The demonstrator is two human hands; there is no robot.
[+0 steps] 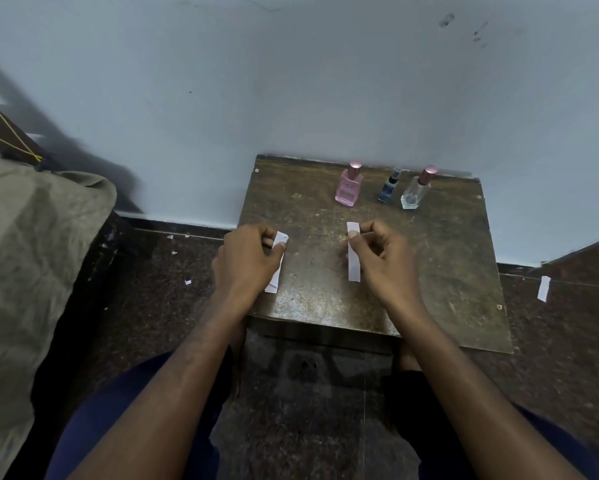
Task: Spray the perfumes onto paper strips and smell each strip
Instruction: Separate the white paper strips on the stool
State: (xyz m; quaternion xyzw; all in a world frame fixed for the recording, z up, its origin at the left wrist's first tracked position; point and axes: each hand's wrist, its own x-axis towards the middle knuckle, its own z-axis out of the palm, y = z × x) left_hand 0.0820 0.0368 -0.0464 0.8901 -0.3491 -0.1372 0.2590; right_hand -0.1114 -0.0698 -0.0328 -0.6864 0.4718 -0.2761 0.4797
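Pale blue wall, dark speckled floor; a small worn wooden table (429, 271) pushed against the wall, seen from above by the seated person; a draped olive cloth (31, 254) at the left edge of view.

Three perfumes stand upright in a row at the table's far edge: pink bottle (349, 187), small dark blue bottle (390, 188), clear bottle (415, 192); all capped, each apart from the next, none touched.

Left hand (248, 258): fingers curled, thumb and forefinger pinching the upper end of a paper strip (276, 268); the strip's lower end pokes out near the table's left edge; possibly more than one strip stacked there, cannot tell.

Right hand (377, 251): fingers loosely curled, thumb tip pressed against a second paper strip (354, 261), which stands roughly lengthwise over mid-table; whether it rests on the wood or is lifted clear, cannot tell.

A further strip (544, 288) lies on the floor to the right, well apart from the table; small paper scraps on the floor to the left.

Judgement: preparation stage; strips being sorted or laid out, no spraying begun. Next move likely calls for freeing one hand, reaching forward to a bottle, uncapping, and aiming the nozzle at a held strip; risk of tipping the narrow blue bottle between its neighbours.
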